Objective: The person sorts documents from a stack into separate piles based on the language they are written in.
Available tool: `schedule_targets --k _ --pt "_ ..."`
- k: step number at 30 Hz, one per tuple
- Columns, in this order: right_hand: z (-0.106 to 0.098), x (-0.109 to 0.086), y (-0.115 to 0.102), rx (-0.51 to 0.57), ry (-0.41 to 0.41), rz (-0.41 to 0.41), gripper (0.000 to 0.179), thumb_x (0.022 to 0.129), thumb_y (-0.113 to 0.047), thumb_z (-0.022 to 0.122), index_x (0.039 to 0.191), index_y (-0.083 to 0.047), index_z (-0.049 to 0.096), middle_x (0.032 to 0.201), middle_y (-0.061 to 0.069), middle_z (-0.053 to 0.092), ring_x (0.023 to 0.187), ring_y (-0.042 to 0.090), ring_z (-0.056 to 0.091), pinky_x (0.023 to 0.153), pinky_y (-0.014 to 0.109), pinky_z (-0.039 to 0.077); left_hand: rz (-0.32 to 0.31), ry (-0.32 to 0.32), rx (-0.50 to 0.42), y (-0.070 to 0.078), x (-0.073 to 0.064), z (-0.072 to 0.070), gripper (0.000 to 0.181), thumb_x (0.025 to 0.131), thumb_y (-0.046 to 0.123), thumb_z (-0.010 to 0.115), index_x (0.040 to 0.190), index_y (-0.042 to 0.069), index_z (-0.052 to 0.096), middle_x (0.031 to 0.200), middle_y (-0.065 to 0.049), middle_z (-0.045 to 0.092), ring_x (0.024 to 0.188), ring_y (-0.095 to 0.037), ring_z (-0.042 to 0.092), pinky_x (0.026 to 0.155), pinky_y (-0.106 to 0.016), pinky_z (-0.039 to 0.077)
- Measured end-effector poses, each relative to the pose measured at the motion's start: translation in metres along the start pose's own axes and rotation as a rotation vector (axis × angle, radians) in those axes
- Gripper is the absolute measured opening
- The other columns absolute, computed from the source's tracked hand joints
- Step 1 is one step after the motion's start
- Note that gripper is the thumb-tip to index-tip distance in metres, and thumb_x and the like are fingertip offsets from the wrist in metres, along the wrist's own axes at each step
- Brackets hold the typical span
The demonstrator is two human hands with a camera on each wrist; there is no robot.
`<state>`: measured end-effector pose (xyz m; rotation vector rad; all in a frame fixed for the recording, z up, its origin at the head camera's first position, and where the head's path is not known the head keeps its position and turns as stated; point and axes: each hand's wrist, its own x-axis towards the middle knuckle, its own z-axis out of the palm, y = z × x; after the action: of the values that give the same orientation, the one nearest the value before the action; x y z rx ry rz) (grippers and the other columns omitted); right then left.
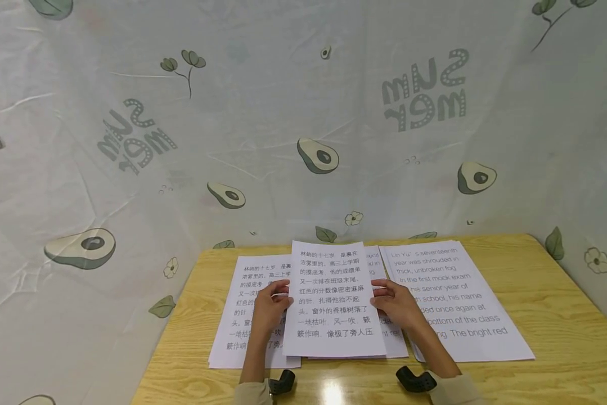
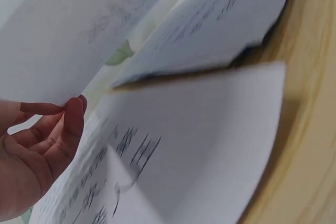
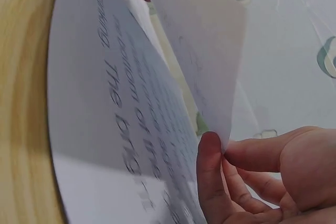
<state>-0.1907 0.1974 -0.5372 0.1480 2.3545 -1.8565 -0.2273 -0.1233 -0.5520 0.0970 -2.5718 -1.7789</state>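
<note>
A sheet of paper printed with Chinese text (image 1: 328, 315) is held up, its face toward the head camera. My left hand (image 1: 271, 308) pinches its left edge between thumb and fingers, as the left wrist view shows at close range. At the opposite edge, my right hand (image 1: 398, 306) pinches the sheet the same way. The raised sheet overlaps a pile of Chinese-printed paper (image 1: 227, 326) on the left. It also covers much of an English-printed sheet (image 1: 396, 346) in the middle.
To the right lies a pile of English-printed paper (image 1: 506, 349) in larger type, partly behind the right forearm. All of it rests on a wooden table (image 1: 551, 292). A white curtain with avocado prints (image 1: 262, 124) hangs behind the table and along both sides.
</note>
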Motion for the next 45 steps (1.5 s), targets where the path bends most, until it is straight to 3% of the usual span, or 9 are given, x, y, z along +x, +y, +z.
schedule_targets --k 9,20,29,38,45 --pt "0.036 0.007 -0.002 0.041 0.004 -0.003 0.049 0.096 -0.001 0.071 0.145 0.004 0.06 0.124 0.024 0.068 0.095 0.021 0.073 0.073 0.031 0.062 -0.021 0.074 0.085 -0.014 0.001 -0.025 0.044 0.092 -0.002 0.075 0.135 0.009 0.074 0.119 -0.012 0.074 0.101 -0.02 0.073 0.088 -0.032 0.063" --pt "0.078 0.009 -0.007 0.08 0.003 0.001 0.049 0.094 0.003 0.071 0.142 0.003 0.063 0.12 0.021 0.069 0.093 0.021 0.073 0.076 0.036 0.065 -0.039 0.135 0.116 -0.028 -0.001 -0.06 0.042 0.092 -0.004 0.073 0.133 0.004 0.073 0.121 -0.017 0.074 0.102 -0.023 0.073 0.083 -0.023 0.059" --pt "0.108 0.012 -0.012 0.062 -0.01 -0.04 0.05 0.092 0.002 0.073 0.141 0.003 0.064 0.118 0.019 0.07 0.094 0.02 0.074 0.076 0.036 0.066 -0.068 0.134 0.122 -0.036 0.0 -0.09 0.041 0.095 -0.004 0.071 0.135 0.002 0.071 0.124 -0.02 0.072 0.105 -0.026 0.071 0.084 -0.023 0.058" --pt "0.132 0.017 -0.02 0.076 -0.043 -0.079 0.051 0.09 0.002 0.073 0.14 0.005 0.064 0.116 0.02 0.071 0.095 0.021 0.076 0.075 0.034 0.066 -0.088 0.083 0.086 -0.045 0.005 -0.124 0.041 0.098 -0.006 0.066 0.139 -0.002 0.067 0.128 -0.023 0.067 0.104 -0.025 0.068 0.076 -0.02 0.055" --pt "0.147 0.019 -0.025 0.074 -0.055 -0.097 0.049 0.09 0.0 0.074 0.138 0.005 0.065 0.114 0.018 0.072 0.093 0.019 0.076 0.074 0.033 0.066 -0.079 0.079 0.088 -0.051 0.005 -0.14 0.041 0.098 -0.007 0.065 0.139 -0.004 0.066 0.129 -0.025 0.065 0.102 -0.023 0.069 0.075 -0.021 0.057"
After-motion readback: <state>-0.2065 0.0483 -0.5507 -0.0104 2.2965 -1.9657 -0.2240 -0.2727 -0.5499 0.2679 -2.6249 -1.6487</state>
